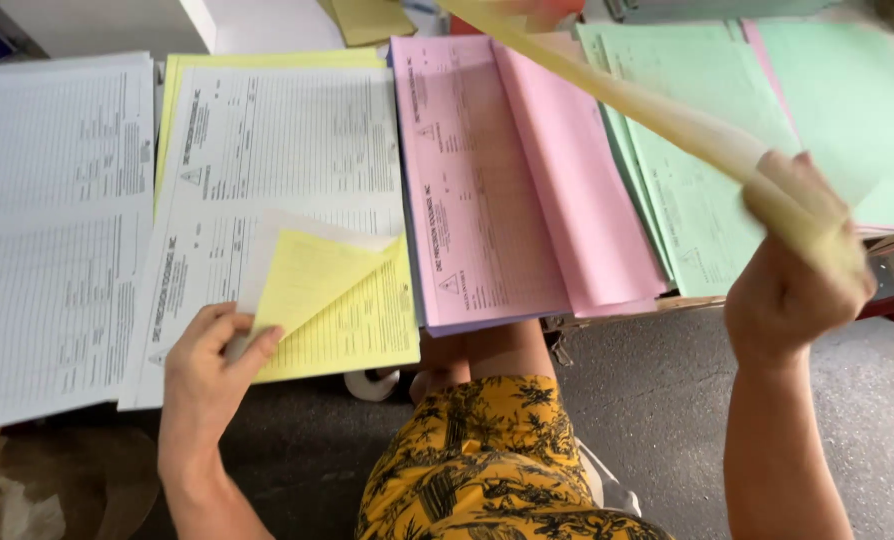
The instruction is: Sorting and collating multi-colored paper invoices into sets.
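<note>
My left hand point(209, 355) pinches the lower corner of a white printed sheet point(267, 170) and folds it back, showing a yellow sheet point(352, 320) beneath it on the same stack. My right hand point(792, 275) is raised at the right and grips a bundle of yellowish sheets point(657, 110), blurred, that slants up toward the top middle. A pink stack point(497, 180) lies between the two hands, and a green stack point(727, 150) lies behind the raised bundle.
Another white printed stack point(57, 220) lies at the far left. The stacks rest side by side on a table whose front edge point(617, 315) shows below the pink stack. My lap in a yellow patterned garment point(487, 460) and grey floor point(657, 400) lie below.
</note>
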